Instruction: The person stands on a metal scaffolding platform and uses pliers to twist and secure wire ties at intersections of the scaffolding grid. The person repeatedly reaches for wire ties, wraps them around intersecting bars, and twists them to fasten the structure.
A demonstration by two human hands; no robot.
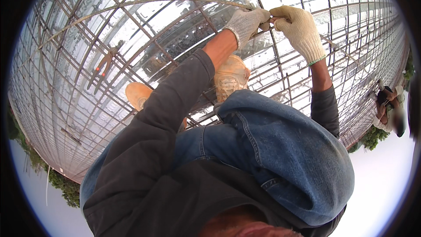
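Both my hands wear pale knitted gloves and meet over a crossing of steel reinforcing bars [268, 39]. My left hand [246, 25] is closed, its fingertips bent at the crossing. Thin tie wire [254, 46] trails down from beneath it. Beside it on the right, my right hand [299, 30] pinches thumb and fingers together, almost touching the left fingertips. Whatever lies in that pinch is too small to make out. A pair of pincers [105, 66] with orange-marked handles rests on the bars to the left, apart from both hands.
Rebar mesh [52, 83] spreads over shiny ribbed metal sheeting [153, 35]. My tan boots [231, 77] stand among the bars, below my bent, jeans-clad knee [285, 136]. At the far right another person [389, 107] is at the mesh edge. Trees [66, 186] show beyond the left edge.
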